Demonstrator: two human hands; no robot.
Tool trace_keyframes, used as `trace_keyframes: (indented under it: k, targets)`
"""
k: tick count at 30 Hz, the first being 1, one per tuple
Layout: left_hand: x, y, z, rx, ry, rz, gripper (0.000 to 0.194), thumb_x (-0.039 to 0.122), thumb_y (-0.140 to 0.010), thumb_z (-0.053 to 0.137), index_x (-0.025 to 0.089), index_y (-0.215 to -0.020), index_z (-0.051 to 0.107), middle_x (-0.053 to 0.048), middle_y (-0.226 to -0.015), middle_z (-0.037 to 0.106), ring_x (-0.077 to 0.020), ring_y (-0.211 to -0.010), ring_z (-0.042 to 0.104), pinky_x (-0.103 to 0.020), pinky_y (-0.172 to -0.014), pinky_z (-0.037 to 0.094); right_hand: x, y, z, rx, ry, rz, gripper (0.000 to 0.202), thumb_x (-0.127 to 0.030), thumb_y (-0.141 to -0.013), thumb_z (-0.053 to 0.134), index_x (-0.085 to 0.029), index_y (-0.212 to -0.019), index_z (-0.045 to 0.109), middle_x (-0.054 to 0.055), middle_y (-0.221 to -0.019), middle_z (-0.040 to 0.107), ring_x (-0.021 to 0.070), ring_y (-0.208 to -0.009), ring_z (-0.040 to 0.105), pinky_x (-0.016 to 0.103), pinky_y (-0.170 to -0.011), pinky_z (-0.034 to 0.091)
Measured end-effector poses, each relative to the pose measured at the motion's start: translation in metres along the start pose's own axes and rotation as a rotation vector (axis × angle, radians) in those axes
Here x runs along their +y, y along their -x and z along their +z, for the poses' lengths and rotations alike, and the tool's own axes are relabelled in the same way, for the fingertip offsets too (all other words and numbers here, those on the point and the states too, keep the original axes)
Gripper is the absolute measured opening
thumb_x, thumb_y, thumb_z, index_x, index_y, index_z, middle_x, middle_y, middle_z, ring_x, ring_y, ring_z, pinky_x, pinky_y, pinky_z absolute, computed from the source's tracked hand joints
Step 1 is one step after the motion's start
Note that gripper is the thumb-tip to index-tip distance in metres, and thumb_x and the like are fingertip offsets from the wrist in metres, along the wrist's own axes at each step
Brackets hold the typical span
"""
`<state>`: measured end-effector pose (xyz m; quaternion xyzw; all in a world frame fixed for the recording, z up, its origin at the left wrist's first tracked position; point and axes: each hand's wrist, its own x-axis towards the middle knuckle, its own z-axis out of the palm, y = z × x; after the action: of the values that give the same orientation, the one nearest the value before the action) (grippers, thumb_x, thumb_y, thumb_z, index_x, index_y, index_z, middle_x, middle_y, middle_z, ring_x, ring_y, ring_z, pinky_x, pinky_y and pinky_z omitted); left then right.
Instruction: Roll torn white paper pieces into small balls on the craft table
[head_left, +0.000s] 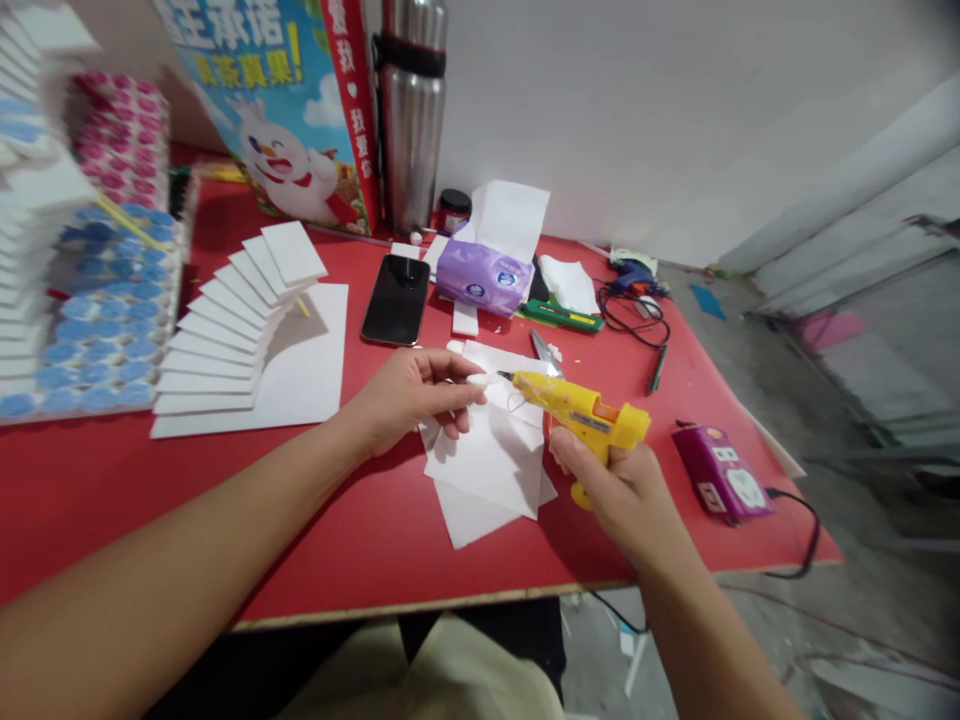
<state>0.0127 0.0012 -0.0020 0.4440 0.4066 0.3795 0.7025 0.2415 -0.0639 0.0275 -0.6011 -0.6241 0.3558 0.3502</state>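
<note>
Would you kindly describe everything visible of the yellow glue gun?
The glue gun is yellow and plastic-looking, with a dark nozzle, a side label and fine strands near the front. The right hand grips its handle above white sheets; the nozzle points at a small white piece in the left hand.

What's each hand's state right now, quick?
Left hand: closed, pinching a small white rounded piece.
Right hand: closed around the grip of a yellow pistol-shaped plastic glue gun.

Lone head-worn view looked forward and down from above the lap (450,675), near the red tabletop (360,540); left hand (424,393) and right hand (619,490) sat mid-frame, pale wall (637,120) behind.
</note>
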Motion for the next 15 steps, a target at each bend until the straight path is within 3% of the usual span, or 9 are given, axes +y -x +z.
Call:
trace_keyframes:
  k: [10, 15]
  targets:
    - [-0.003, -0.001, -0.005, 0.003, 0.024, 0.022, 0.031, 0.029, -0.076, 0.086, 0.012, -0.099, 0.074, -0.003, -0.065, 0.072, -0.0101, -0.050, 0.064, -0.018, -0.050, 0.052, 0.006, 0.011, -0.013, 0.000, 0.027, -0.044, 0.028, -0.043, -0.091, 0.066, -0.017, -0.083, 0.072, 0.006, -0.075, 0.069, 0.0192, -0.066, 0.062, 0.028, -0.054, 0.049]
    - [-0.004, -0.001, -0.005, 0.025, 0.051, 0.038, 0.031, 0.029, -0.073, 0.087, 0.012, -0.096, 0.074, -0.006, -0.083, 0.077, -0.0104, -0.056, 0.066, -0.021, -0.051, 0.054, 0.017, -0.005, -0.040, 0.223, 0.134, -0.023, 0.033, -0.049, -0.089, 0.068, -0.017, -0.093, 0.076, 0.007, -0.084, 0.072, 0.0217, -0.075, 0.065, 0.031, -0.064, 0.052]
